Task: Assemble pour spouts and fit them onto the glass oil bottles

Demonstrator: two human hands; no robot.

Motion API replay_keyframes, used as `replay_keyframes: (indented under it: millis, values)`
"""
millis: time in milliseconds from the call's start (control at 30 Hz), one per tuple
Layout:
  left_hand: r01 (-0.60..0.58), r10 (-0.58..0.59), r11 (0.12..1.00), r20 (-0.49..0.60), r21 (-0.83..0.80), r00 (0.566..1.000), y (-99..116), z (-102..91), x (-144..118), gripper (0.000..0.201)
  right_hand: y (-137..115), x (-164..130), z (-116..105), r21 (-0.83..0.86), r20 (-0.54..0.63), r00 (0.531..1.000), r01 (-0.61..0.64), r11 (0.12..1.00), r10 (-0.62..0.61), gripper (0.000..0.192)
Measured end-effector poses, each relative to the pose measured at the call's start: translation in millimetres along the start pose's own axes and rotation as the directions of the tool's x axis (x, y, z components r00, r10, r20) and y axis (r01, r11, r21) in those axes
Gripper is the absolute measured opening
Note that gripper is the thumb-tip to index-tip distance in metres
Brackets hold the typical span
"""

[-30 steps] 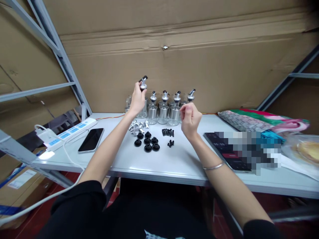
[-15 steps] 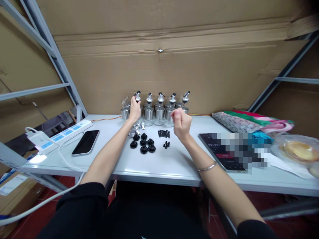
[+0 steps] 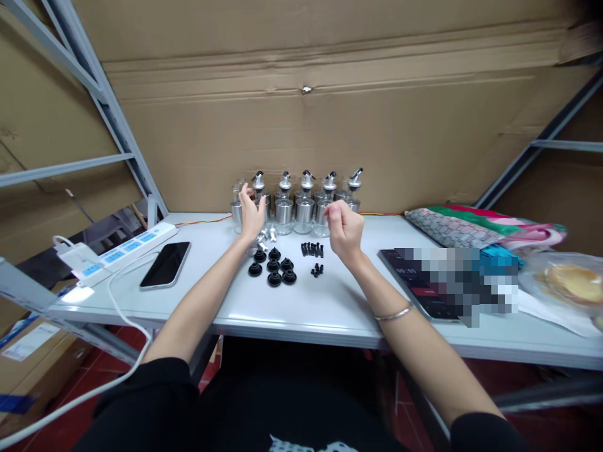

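- Nearest: two bare forearms reach forward from black sleeves over the white table [image 3: 330, 314]; a thin bracelet [image 3: 394, 313] sits on the right wrist.
- Right hand [image 3: 345, 229]: raised above the table, fingers curled loosely inward, thumb against the forefinger. Whether anything small is pinched inside cannot be told; nothing shows in it.
- Left hand [image 3: 250, 213]: open, fingers spread and pointing up, palm turned toward the bottles, holding nothing. It stands just in front of the leftmost spouted bottle [image 3: 259, 194], close to it; contact cannot be confirmed.
- On the table between the hands: a cluster of six black rubber stoppers [image 3: 273, 269], and to their right a row of small black plugs [image 3: 312, 249] with a few loose ones [image 3: 316, 270] just nearer.
- Just behind the stoppers, below the left hand: a little heap of silver pourer spouts [image 3: 266, 236].
- Left of the work area: a dark phone [image 3: 165, 264] lying flat, screen up, and beyond it a white power strip [image 3: 123, 251] with a charger plugged in and a white cable trailing off the table edge.
- Right of the work area: a blurred dark device [image 3: 447, 282], folded patterned cloth [image 3: 480, 226] and a clear bag with something yellow inside [image 3: 570, 282].
- Far edge: a row of glass bottles with metal bands [image 3: 304, 207], upright, five with silver spouts fitted; one capless jar [image 3: 236, 204] at the left end.
- Behind everything: a cardboard sheet [image 3: 330, 113] as the back wall, with grey shelf uprights [image 3: 94, 94] at the sides.
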State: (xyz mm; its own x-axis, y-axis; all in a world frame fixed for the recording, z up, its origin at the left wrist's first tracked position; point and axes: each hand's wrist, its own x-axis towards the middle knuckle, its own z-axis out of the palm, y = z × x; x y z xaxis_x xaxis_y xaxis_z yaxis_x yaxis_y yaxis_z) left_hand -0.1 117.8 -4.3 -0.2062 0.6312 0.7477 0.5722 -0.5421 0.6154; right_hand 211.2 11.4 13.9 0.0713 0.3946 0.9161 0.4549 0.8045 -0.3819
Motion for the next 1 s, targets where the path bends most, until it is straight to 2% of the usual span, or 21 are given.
replay_keyframes:
  millis: [33,67,100,133,200,267,367,467,600,767,867,900,933,1000]
  values:
    - [-0.015,0.016,0.999,-0.029,0.043,0.999,4,-3.1,-6,0.052,0,0,0,-0.001,0.003,1.000,0.000,1.000,0.000,0.038]
    - [-0.035,0.037,0.992,-0.012,0.121,0.999,7,-6.3,-12,0.046,-1,0,-1,-0.001,0.005,1.000,0.000,1.000,0.000,0.038]
    - [-0.073,0.060,0.973,0.066,0.221,0.996,11,-9.7,-17,0.039,-1,0,-1,0.002,0.008,1.000,0.000,1.000,0.000,0.038]
    - [-0.138,0.075,0.936,0.200,0.323,0.977,15,-13.0,-21,0.032,-1,-1,-1,0.007,0.013,1.000,0.002,1.000,-0.002,0.038]
    - [-0.299,0.068,0.851,0.474,0.432,0.878,20,-18.7,-29,0.024,-1,-1,-1,0.021,0.026,1.000,0.009,1.000,-0.010,0.038]
    - [-0.385,0.044,0.809,0.608,0.444,0.793,22,-22.5,-36,0.019,0,-2,-1,0.030,0.039,0.999,0.019,0.999,-0.020,0.037]
    - [-0.420,-0.005,0.782,0.679,0.460,0.734,21,-24.5,-41,0.016,1,-3,-1,0.017,0.063,0.998,0.014,1.000,-0.015,0.036]
    - [-0.431,-0.041,0.767,0.707,0.475,0.706,22,-26.2,-38,0.018,3,-4,0,-0.003,0.106,0.994,0.004,1.000,-0.004,0.036]
    - [-0.427,-0.024,0.774,0.696,0.467,0.718,31,-31.0,-31,0.020,4,-4,-1,-0.029,0.141,0.990,-0.003,1.000,0.007,0.037]
    - [-0.407,0.079,0.812,0.612,0.418,0.787,51,-34.4,-35,0.027,8,-2,-2,-0.132,0.196,0.978,-0.045,0.990,0.071,0.027]
    - [-0.401,0.229,0.877,0.505,0.264,0.832,59,-33.3,-44,0.028,10,-2,1,-0.167,0.358,0.930,-0.029,0.986,0.088,0.011]
    - [-0.393,0.269,0.900,0.468,0.189,0.842,61,-32.6,-48,0.026,10,-3,2,-0.153,0.414,0.907,-0.012,0.988,0.075,0.011]
    - [-0.372,0.290,0.921,0.436,0.114,0.852,63,-31.7,-52,0.024,9,-3,3,-0.129,0.452,0.890,0.007,0.992,0.053,0.013]
    - [-0.284,0.274,0.958,0.376,-0.029,0.885,67,-29.9,-57,0.020,4,-5,6,-0.079,0.460,0.888,0.039,0.996,0.002,0.014]
